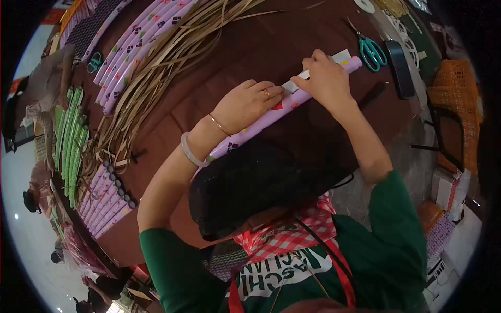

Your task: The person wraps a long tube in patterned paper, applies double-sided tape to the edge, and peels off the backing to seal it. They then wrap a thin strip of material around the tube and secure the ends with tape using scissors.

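Observation:
A long lilac roll (261, 123) printed with small coloured shapes lies at a slant across the brown tabletop. A white strip (342, 56) runs along its far side. My left hand (250, 104) rests flat on the roll's middle, fingers stretched out towards the strip. Closer to the roll's right end, my right hand (329, 81) grips the roll with bent fingers and the thumb along the strip. The underside of the roll and what lies beneath my palms are hidden. Teal-handled scissors (371, 53) lie just beyond the right end.
Long brown strips (151, 78) spread over the table's left side, beside more lilac rolls (143, 34). Green rolls (72, 141) and shorter lilac rolls (107, 201) lie at the left edge. A dark phone (399, 69) is at right; an orange basket (456, 99) stands beyond. People are at left.

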Demonstrator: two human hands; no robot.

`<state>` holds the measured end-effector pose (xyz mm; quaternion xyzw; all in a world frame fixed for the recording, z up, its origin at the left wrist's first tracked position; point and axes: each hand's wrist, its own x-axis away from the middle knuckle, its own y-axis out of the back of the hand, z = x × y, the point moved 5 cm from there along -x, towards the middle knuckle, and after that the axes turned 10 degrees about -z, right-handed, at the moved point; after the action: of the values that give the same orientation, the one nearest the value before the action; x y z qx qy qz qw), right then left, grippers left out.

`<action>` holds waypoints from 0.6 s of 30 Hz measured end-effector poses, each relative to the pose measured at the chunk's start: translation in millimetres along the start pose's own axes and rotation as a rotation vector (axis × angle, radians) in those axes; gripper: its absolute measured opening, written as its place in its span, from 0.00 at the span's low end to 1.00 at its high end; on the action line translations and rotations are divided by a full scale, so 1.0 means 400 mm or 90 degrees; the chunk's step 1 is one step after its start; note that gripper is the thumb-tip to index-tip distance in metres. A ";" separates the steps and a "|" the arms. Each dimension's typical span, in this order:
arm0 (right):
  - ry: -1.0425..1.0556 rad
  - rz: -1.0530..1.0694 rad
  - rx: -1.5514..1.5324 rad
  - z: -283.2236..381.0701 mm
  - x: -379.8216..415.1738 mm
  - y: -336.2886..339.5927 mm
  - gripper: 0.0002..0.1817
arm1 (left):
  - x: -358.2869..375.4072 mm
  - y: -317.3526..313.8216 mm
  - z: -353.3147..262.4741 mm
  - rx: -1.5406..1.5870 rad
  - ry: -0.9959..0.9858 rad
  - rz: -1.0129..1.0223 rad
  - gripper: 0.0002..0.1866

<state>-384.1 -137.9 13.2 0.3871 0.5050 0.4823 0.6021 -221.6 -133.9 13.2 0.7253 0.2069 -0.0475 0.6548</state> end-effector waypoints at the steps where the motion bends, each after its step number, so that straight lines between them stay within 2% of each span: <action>1: -0.002 -0.004 -0.005 0.000 -0.001 -0.002 0.17 | -0.010 -0.006 0.008 0.001 -0.004 -0.001 0.17; 5: 0.004 -0.014 -0.001 -0.011 -0.001 0.003 0.19 | -0.021 -0.025 0.024 0.052 0.007 0.040 0.18; 8: 0.073 0.028 -0.041 -0.040 -0.020 0.011 0.22 | -0.018 -0.024 0.029 0.071 0.009 0.036 0.18; 10: 0.061 0.124 -0.146 -0.074 -0.036 0.015 0.25 | -0.016 -0.026 0.033 0.085 0.018 0.026 0.18; 11: 0.092 0.086 -0.143 -0.091 -0.039 0.025 0.26 | -0.015 -0.027 0.034 0.083 0.016 0.014 0.19; 14: 0.104 0.149 -0.224 -0.168 -0.072 0.030 0.26 | -0.012 -0.028 0.037 0.097 0.016 0.010 0.19; 15: 0.138 0.113 -0.208 -0.187 -0.081 0.035 0.25 | -0.014 -0.027 0.038 0.112 0.018 0.021 0.19; 18: 0.110 0.143 -0.234 -0.253 -0.096 0.050 0.24 | -0.016 -0.028 0.038 0.098 0.020 0.050 0.20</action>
<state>-488.2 -172.7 22.1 0.2819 0.4123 0.6613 0.5597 -228.3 -149.4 3.0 0.7819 0.1843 -0.0262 0.5950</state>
